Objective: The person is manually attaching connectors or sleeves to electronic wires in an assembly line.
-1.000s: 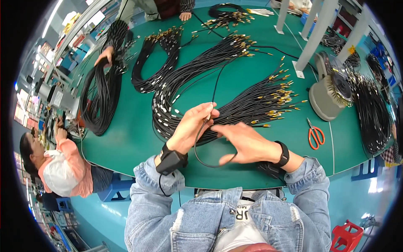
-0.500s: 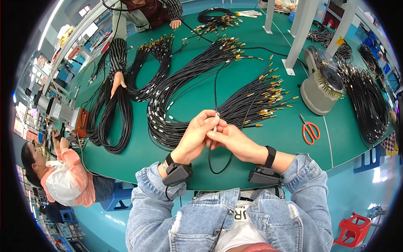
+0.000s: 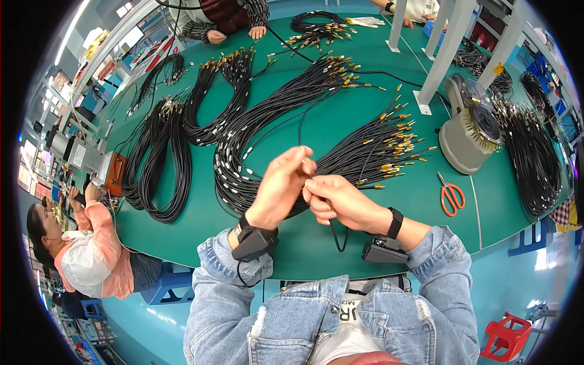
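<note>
Over the near middle of the table, my left hand [image 3: 278,188] is closed, with its thumb and fingers pinched round a thin black cable [image 3: 300,129]. Just right of it, my right hand [image 3: 342,199] pinches the same cable between thumb and forefinger, the other fingers curled. The fingertips nearly meet and cover the part of cable between them. Below my right hand the cable hangs in a narrow loop. Behind my hands lies a long curved bundle of black cables [image 3: 229,164] with white sleeves, its gold-tipped ends [image 3: 398,143] fanned out on the right.
Orange-handled scissors [image 3: 451,198] lie to the right, near a grey round machine [image 3: 467,131] and a white metal post [image 3: 435,76]. More cable bundles [image 3: 159,173] lie at left and another [image 3: 529,152] at far right. A co-worker's hands [image 3: 237,34] rest across the table; another person [image 3: 91,243] sits at left.
My left fingers have shifted up and left, and the white sleeve between my hands is now hidden. The hanging loop has narrowed. The co-worker's hand has drawn back from the left bundle.
</note>
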Demonstrator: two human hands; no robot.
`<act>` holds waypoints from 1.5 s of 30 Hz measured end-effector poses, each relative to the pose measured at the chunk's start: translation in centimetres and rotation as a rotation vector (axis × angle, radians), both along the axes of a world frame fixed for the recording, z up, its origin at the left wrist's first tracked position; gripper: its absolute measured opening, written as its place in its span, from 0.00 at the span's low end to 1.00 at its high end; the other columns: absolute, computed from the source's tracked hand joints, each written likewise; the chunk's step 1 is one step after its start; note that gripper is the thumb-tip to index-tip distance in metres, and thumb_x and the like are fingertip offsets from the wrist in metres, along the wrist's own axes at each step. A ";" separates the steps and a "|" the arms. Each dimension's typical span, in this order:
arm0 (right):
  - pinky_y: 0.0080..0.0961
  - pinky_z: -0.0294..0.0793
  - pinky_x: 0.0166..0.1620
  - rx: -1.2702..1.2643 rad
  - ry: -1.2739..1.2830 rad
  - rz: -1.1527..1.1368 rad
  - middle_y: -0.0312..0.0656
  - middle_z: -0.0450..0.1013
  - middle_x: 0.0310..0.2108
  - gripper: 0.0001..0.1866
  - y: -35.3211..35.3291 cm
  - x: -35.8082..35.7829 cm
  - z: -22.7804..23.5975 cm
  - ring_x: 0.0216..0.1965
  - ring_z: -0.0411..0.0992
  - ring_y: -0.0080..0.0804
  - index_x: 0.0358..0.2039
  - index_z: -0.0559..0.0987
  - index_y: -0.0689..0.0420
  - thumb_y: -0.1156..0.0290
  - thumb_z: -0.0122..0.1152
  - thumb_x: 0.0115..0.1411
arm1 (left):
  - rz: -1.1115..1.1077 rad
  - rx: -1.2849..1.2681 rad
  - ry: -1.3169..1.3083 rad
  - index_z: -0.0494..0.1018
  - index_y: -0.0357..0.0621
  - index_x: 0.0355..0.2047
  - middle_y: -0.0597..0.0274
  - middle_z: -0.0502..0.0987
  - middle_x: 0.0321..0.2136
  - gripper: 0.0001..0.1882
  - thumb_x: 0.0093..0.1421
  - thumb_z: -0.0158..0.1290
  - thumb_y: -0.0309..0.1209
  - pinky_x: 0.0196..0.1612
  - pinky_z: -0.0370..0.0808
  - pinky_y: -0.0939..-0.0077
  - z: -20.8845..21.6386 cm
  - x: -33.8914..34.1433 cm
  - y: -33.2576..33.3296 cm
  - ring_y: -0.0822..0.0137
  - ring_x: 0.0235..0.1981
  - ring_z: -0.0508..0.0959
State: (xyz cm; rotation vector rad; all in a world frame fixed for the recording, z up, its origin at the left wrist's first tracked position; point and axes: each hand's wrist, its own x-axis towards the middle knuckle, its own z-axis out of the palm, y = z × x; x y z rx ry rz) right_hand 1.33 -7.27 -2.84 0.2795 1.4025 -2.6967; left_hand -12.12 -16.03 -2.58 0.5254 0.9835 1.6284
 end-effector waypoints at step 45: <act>0.37 0.68 0.31 1.881 0.032 -0.342 0.46 0.71 0.25 0.08 14.9 6.6 -1.4 0.29 0.70 0.49 0.25 0.71 0.60 0.69 0.55 0.56 | 0.620 0.074 -0.256 0.66 0.36 0.41 0.71 0.56 0.16 0.10 0.65 0.41 0.29 0.16 0.52 0.85 -8.6 -28.2 -14.0 0.79 0.14 0.53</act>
